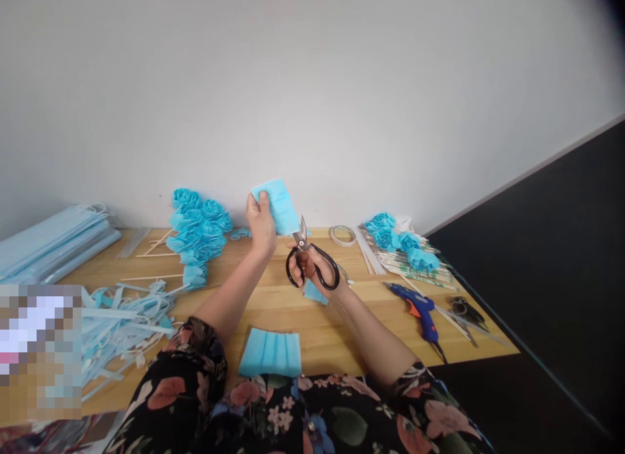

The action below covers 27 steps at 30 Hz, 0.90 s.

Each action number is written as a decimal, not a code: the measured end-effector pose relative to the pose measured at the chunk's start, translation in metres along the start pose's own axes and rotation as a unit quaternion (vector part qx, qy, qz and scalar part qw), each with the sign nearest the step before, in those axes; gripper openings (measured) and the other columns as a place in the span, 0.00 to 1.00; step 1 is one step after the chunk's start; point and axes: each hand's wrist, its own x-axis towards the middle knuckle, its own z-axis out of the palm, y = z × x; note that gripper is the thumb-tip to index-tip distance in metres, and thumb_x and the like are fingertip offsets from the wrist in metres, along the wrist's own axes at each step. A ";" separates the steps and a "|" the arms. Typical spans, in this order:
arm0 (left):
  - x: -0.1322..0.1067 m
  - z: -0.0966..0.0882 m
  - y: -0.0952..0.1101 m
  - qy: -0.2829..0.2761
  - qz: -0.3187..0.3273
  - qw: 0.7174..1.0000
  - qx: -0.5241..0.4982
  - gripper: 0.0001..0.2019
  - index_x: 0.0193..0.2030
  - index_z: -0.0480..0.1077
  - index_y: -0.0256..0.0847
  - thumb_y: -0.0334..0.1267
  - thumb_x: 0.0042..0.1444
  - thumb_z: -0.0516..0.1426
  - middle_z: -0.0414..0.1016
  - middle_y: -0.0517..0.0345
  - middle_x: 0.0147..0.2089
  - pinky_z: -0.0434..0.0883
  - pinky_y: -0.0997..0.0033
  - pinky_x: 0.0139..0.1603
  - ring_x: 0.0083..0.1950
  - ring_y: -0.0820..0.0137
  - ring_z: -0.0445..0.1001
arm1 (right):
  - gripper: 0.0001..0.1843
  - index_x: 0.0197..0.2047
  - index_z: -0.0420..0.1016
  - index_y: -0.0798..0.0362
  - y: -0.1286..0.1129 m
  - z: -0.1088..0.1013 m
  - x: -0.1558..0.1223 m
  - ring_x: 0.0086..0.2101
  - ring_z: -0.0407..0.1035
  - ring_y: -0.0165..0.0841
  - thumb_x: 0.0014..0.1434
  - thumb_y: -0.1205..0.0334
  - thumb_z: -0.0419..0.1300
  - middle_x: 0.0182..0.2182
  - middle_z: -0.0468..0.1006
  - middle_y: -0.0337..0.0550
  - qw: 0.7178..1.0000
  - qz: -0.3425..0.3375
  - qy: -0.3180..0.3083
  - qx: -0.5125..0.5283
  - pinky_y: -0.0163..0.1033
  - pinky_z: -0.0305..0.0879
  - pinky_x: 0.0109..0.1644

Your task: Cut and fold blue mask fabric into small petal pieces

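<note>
My left hand [261,223] pinches a light blue pleated piece of face mask [280,203] by its left side, thumb on top, holding it above the table. Black-handled scissors [315,258] are in my right hand [310,265], with fingers through the loops. Their blades stand apart at the lower right corner of the mask piece. Below my right wrist a small blue scrap [315,292] lies partly hidden. Another blue pleated mask piece [271,351] rests flat at the table's front edge, close to my body.
Blue fabric flowers [198,226] on sticks lie left of centre, more flowers [383,229] at right. Cut strips [129,317] heap at left before stacked masks [53,242]. A tape roll [343,235], blue glue gun [417,307] and dark-handled tool [466,309] are on the right.
</note>
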 end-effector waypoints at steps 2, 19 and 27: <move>-0.001 0.000 -0.002 -0.004 0.005 1.000 0.000 0.22 0.36 0.64 0.42 0.60 0.55 0.61 0.63 0.66 0.30 0.64 0.78 0.33 0.30 0.76 0.63 | 0.29 0.52 0.74 0.52 0.000 0.000 0.000 0.25 0.66 0.29 0.58 0.37 0.61 0.31 0.73 0.41 1.000 -0.004 -0.006 0.010 0.34 0.65 0.23; 0.000 0.002 -0.001 -0.036 -0.022 0.999 -0.023 0.26 0.36 0.65 0.41 0.63 0.50 0.64 0.65 0.65 0.29 0.66 0.77 0.31 0.29 0.76 0.64 | 0.29 0.50 0.74 0.54 0.002 0.002 0.001 0.23 0.64 0.28 0.57 0.38 0.62 0.28 0.72 0.39 0.998 -0.012 -0.017 0.052 0.34 0.62 0.20; 0.012 -0.006 -0.008 -0.003 0.013 1.000 0.000 0.26 0.34 0.62 0.42 0.63 0.51 0.62 0.60 0.67 0.28 0.64 0.78 0.30 0.28 0.77 0.61 | 0.30 0.48 0.73 0.53 0.002 0.004 0.000 0.19 0.59 0.26 0.56 0.35 0.61 0.24 0.70 0.36 0.998 -0.018 -0.004 0.059 0.34 0.58 0.19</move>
